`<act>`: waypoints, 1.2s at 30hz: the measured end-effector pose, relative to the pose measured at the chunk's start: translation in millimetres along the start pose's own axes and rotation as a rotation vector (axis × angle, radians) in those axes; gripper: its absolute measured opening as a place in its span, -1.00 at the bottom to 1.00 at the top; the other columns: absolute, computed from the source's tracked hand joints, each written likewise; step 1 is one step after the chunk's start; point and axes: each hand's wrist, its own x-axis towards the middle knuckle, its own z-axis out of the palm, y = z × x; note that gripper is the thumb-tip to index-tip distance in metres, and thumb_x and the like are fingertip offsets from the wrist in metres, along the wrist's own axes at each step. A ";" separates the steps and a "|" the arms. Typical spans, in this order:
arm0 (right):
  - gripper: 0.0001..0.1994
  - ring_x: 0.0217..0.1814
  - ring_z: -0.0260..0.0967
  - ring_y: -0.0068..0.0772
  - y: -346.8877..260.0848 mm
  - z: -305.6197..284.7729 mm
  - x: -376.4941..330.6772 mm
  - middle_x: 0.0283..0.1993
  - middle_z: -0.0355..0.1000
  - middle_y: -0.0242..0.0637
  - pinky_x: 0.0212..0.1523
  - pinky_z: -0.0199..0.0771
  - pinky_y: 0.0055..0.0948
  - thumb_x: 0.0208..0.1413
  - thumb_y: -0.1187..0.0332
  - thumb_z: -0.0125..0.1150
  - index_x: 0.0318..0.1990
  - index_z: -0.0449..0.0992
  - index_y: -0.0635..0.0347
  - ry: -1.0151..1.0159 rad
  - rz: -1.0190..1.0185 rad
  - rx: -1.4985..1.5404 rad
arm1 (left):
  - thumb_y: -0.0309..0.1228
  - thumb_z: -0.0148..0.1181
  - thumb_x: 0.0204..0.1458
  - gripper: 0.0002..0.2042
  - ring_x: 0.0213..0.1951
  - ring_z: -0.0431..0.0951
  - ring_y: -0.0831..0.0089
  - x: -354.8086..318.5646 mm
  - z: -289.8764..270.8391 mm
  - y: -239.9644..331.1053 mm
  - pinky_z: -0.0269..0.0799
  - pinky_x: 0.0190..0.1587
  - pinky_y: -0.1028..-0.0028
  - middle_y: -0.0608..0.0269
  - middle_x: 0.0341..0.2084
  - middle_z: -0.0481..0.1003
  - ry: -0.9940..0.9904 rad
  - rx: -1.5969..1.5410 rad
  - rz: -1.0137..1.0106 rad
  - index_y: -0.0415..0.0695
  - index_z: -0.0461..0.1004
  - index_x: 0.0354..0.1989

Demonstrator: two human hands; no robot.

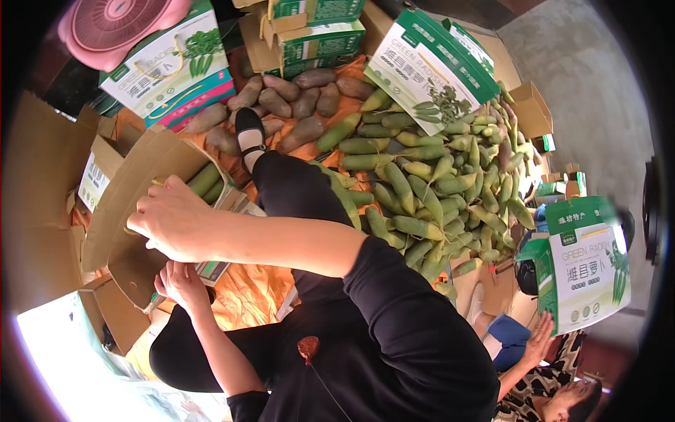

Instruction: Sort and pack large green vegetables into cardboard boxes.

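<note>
The left forearm rises from the lower edge, and the left hand (184,285) is held upward at the near end of an open cardboard box (133,167), fingers bent and close together. Its grip is partly closed, beside the box's edge; whether it pinches that edge I cannot tell.

The right arm, in a short black sleeve (415,302), reaches across the body to the left, forearm nearly level. The right hand (172,218) is just above the left one, palm turned down over the box, knuckles up. Its grip is curled well in, with fingertips mostly hidden. Yellow cord (129,231) shows on both sides of this hand, against the box panel; whether the fingers have hold of it I cannot tell.

The box stands to the person's left, its tall panel leaning beyond the hands. Green radishes (204,181) lie inside, just past the right hand.

Farther off, a large heap of green radishes (436,186) and some brownish roots (306,102) lie on an orange sheet (246,290). To the right, a co-worker's hand (540,341) touches a green-and-white box (587,274).
</note>
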 end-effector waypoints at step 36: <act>-0.51 -0.46 0.47 -0.32 296.4 -98.7 -498.7 -0.27 0.42 -0.09 -0.60 0.41 -0.42 -0.02 0.55 0.23 0.09 0.23 0.33 1.523 1.757 0.618 | -0.30 0.16 -0.02 -0.80 -0.20 0.46 0.24 -2.0 18.2 -23.0 0.18 -0.01 0.23 0.31 -0.32 0.50 -0.013 0.167 0.070 -0.08 0.48 -0.24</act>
